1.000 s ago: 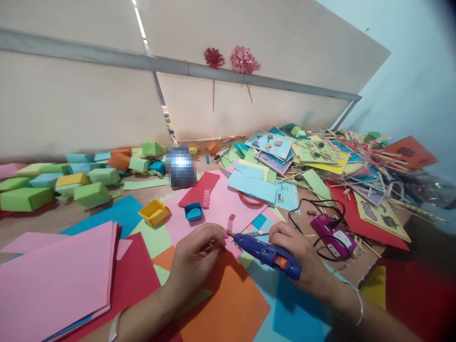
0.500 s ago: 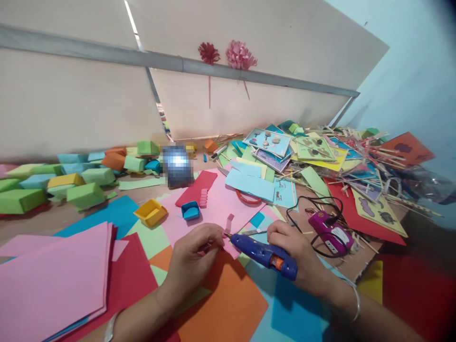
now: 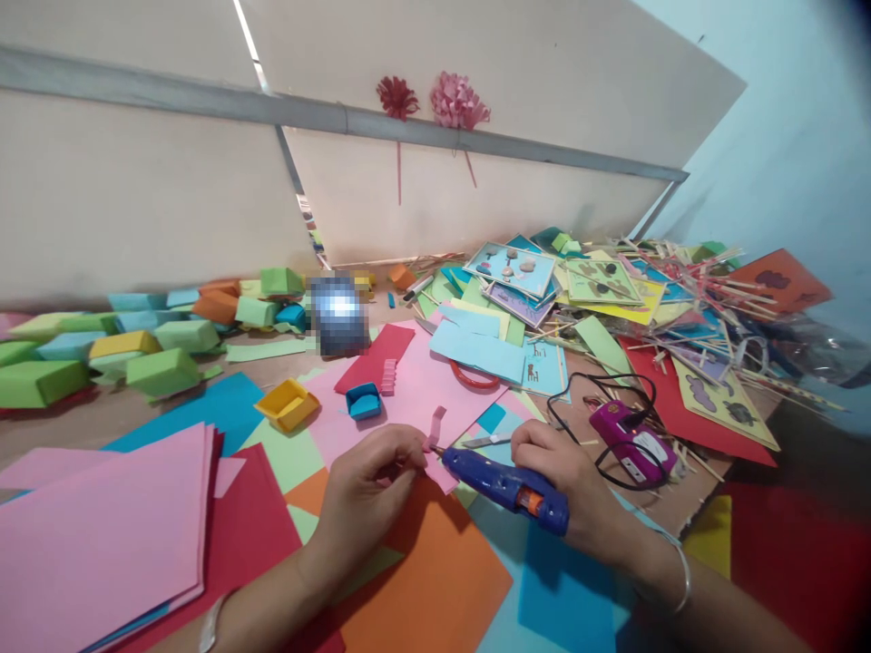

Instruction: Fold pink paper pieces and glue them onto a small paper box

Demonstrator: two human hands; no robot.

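Observation:
My left hand [image 3: 381, 481] pinches a small pink paper strip [image 3: 438, 424], whose folded end sticks up past the fingertips. My right hand [image 3: 564, 472] is wrapped round a blue glue gun [image 3: 504, 481]. The gun's nozzle meets the pink paper right at my left fingertips. An orange glow shows through an opening in the gun's body. Beneath both hands lie an orange sheet [image 3: 422, 580] and a blue sheet [image 3: 564, 589]. Close by are a small blue paper box [image 3: 364, 402], a yellow paper box [image 3: 287, 404] and a fringed pink strip [image 3: 388, 377].
Pink sheets [image 3: 102, 526] are stacked at left. Several folded paper blocks [image 3: 163, 372] line the back left. A purple power box [image 3: 632, 442] with black cable sits at right, near picture cards [image 3: 513, 270] and sticks. Red-handled scissors [image 3: 474, 378] lie partly under light blue paper.
Almost nothing differs. The view has shifted very slightly, and both hands keep the pink paper and the glue gun together in the same place.

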